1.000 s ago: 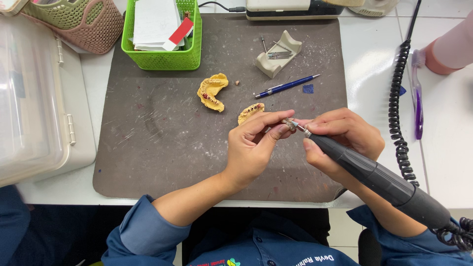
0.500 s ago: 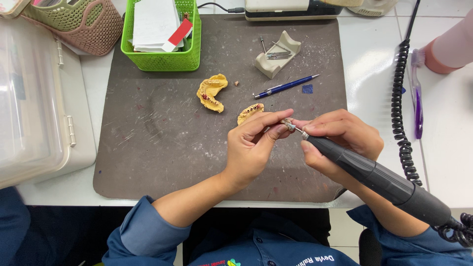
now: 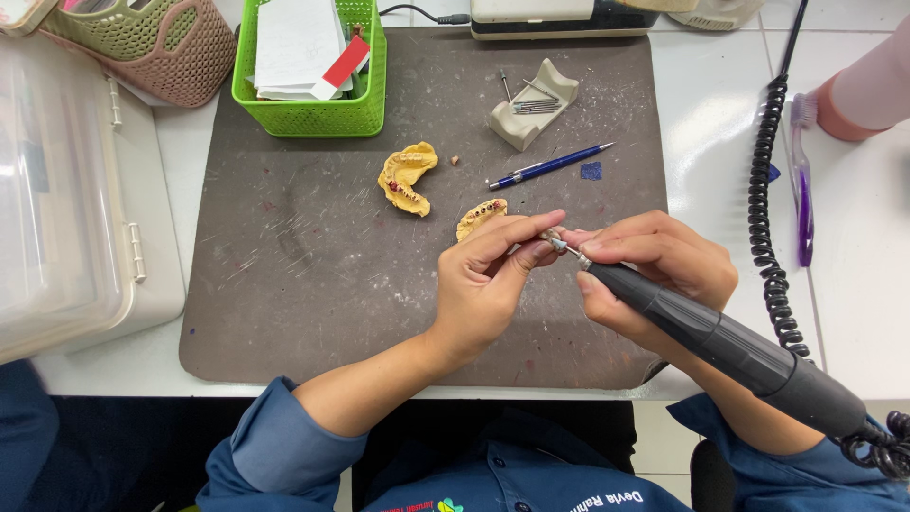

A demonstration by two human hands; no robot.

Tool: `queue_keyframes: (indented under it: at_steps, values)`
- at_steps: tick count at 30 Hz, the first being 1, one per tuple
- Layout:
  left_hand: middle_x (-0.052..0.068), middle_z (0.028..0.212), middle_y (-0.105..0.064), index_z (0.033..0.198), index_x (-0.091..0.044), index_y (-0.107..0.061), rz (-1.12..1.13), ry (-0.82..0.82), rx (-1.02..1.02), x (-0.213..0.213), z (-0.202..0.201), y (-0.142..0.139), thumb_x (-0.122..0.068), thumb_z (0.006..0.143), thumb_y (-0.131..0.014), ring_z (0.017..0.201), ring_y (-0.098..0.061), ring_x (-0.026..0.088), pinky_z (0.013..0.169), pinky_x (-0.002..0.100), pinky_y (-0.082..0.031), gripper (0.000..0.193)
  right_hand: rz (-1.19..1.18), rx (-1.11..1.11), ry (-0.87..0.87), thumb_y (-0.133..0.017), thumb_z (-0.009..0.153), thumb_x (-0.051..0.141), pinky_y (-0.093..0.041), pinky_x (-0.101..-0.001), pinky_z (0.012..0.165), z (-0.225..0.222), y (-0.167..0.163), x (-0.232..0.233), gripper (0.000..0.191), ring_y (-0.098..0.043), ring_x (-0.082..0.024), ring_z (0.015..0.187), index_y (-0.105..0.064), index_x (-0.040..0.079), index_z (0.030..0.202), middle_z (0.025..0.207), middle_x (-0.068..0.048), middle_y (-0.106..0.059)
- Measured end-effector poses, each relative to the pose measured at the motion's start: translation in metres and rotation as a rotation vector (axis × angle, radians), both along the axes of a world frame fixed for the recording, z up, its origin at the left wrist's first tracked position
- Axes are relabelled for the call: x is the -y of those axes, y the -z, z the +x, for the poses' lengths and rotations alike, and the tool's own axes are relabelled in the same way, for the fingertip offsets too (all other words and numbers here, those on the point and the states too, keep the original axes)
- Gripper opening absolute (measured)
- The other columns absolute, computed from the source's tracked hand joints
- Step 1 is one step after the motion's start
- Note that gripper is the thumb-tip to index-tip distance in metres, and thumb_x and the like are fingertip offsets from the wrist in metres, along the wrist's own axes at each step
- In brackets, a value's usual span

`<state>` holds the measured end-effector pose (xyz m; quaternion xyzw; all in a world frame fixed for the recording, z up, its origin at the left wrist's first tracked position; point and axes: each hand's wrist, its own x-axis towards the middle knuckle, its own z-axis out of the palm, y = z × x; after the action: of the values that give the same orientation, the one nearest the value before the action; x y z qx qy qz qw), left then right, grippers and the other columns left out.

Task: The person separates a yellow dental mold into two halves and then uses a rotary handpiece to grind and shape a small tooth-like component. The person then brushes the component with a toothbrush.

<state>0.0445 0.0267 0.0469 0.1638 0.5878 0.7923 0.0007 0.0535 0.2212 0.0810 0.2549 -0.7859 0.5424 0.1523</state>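
My left hand [image 3: 493,275] pinches a tiny workpiece [image 3: 549,235] between thumb and fingertips above the dark grey mat [image 3: 284,284]; the piece is too small to make out. My right hand [image 3: 664,270] grips a black rotary handpiece [image 3: 730,346], whose thin tip [image 3: 561,246] touches the pinched piece. A yellow dental cast [image 3: 479,217] lies on the mat just beyond my left fingers. A second yellow cast [image 3: 408,177] lies further left.
A blue pen [image 3: 550,166] and a beige bur holder [image 3: 533,104] lie at the mat's far side. A green basket [image 3: 313,66] of papers, a pink basket [image 3: 142,43] and a clear plastic box [image 3: 66,190] stand left. A black coiled cord [image 3: 773,218], a purple toothbrush [image 3: 803,180] and another person's sleeve [image 3: 867,85] are on the right.
Both hands stay together over the mat with only slight shifts of the fingers and the handpiece tip. Nothing else has moved.
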Motion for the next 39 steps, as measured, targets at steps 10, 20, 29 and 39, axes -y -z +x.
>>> queue_keyframes:
  at_steps: [10, 20, 29, 39]
  values:
    - [0.008, 0.120, -0.066, 0.132, -0.001, -0.068, 0.003, 0.011, -0.002, 0.0013, -0.0005, -0.0008, 0.001, 0.106, -0.062, 0.110, -0.069, 0.014, 0.101, 0.029, -0.063, 0.027, 0.003, 0.009, -0.003, -0.076, 0.083, -0.007, -0.065, -0.0332, 0.102, 0.0002, -0.0011, 0.0004, 0.026, -0.075, -0.025, 0.112, -0.067, 0.000, 0.107, 0.111, -0.015, -0.069]
    - [0.007, 0.121, -0.066, 0.133, -0.001, -0.068, 0.027, 0.009, -0.008, 0.0008, 0.0001, 0.0002, 0.001, 0.106, -0.062, 0.110, -0.069, 0.014, 0.100, 0.028, -0.063, 0.027, 0.001, 0.021, -0.016, -0.076, 0.084, -0.008, -0.064, -0.0329, 0.103, 0.0026, -0.0037, 0.0001, 0.026, -0.075, -0.026, 0.114, -0.066, 0.000, 0.107, 0.112, -0.015, -0.068]
    - [0.008, 0.121, -0.066, 0.132, -0.001, -0.068, 0.011, 0.026, 0.008, 0.0024, 0.0007, -0.0014, 0.001, 0.106, -0.062, 0.111, -0.070, 0.014, 0.103, 0.029, -0.063, 0.027, 0.011, 0.018, -0.019, -0.076, 0.082, -0.007, -0.065, -0.0322, 0.100, 0.0018, -0.0054, 0.0003, 0.027, -0.075, -0.026, 0.112, -0.067, 0.000, 0.105, 0.110, -0.015, -0.069]
    - [0.007, 0.121, -0.065, 0.133, 0.000, -0.067, 0.054, 0.036, 0.026, 0.0015, 0.0021, -0.0008, 0.000, 0.106, -0.061, 0.111, -0.070, 0.015, 0.103, 0.030, -0.063, 0.027, -0.011, -0.030, -0.014, -0.076, 0.083, -0.007, -0.065, -0.0325, 0.101, 0.0035, -0.0026, 0.0022, 0.025, -0.075, -0.026, 0.112, -0.067, 0.000, 0.104, 0.108, -0.014, -0.069]
